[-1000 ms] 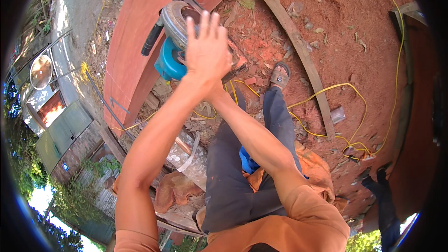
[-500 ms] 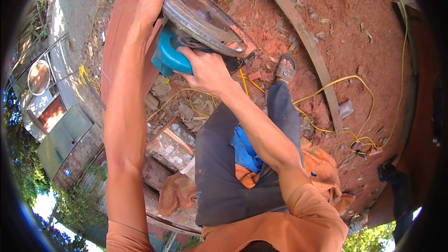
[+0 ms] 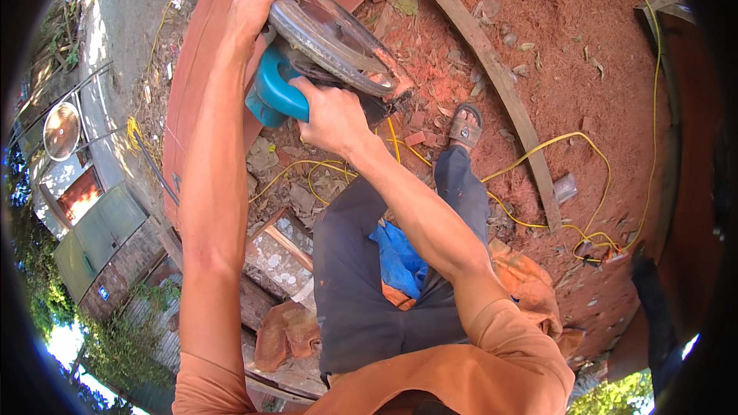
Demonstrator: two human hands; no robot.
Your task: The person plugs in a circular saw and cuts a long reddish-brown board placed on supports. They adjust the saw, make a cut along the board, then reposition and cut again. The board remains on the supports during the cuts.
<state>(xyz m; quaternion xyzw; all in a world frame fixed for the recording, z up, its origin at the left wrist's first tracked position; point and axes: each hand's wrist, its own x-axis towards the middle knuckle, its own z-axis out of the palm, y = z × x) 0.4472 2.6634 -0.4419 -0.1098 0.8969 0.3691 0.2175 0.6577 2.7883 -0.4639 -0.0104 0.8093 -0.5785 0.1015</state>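
A circular saw (image 3: 327, 44) with a teal body and a dusty dark guard rests over the edge of a wide reddish wooden board (image 3: 201, 69). My right hand (image 3: 336, 118) is closed round the saw's teal handle. At the saw's front end, my left hand (image 3: 252, 14) grips the corner of the metal base, thumb and fingertips against its edge. A thin pale line runs along the board and meets the saw near my left fingertips. The blade's lower part is hidden.
A yellow cord (image 3: 538, 146) loops over the reddish, dusty ground. A long narrow plank (image 3: 492, 54) lies to the right of my sandalled foot (image 3: 466, 127). Brick pieces (image 3: 415, 139), dry leaves and sawdust lie under the saw. A blue cloth (image 3: 400, 260) sits between my legs.
The view has shifted slightly, and the saw with both hands sits a little lower in it. Both hands keep the same hold.
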